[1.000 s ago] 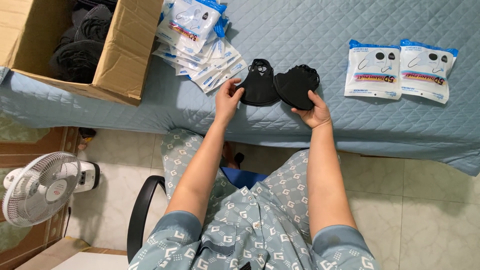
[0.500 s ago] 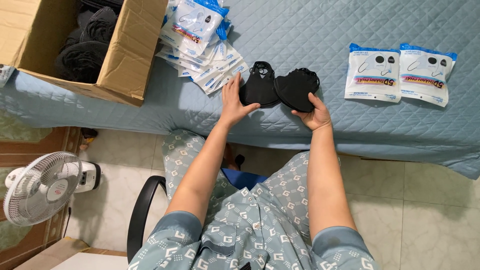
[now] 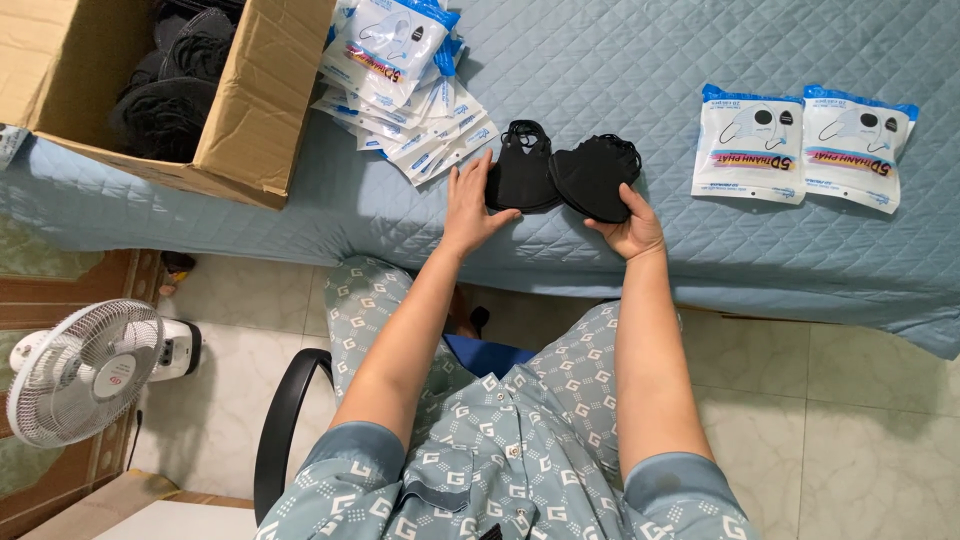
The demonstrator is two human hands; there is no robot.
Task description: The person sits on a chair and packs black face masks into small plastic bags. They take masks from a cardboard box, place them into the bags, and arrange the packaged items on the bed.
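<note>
Two black masks side by side on the blue quilted bed [image 3: 700, 260], near its front edge. Left mask [image 3: 520, 175] under flat, released left hand [image 3: 470, 200], ear loops pointing away; right mask [image 3: 592, 178] grasped by right hand [image 3: 630, 228], long axis tilted.

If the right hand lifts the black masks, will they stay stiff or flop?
The black masks look like thin folded fabric with loose ear loops, so they would probably flop and weigh little. The right hand grips a stack, so single ones might slide apart.

Two black masks [image 3: 560, 178]; two sealed packets [image 3: 805, 145]; one cardboard box [image 3: 255, 110]; one fan [image 3: 85, 370]
</note>
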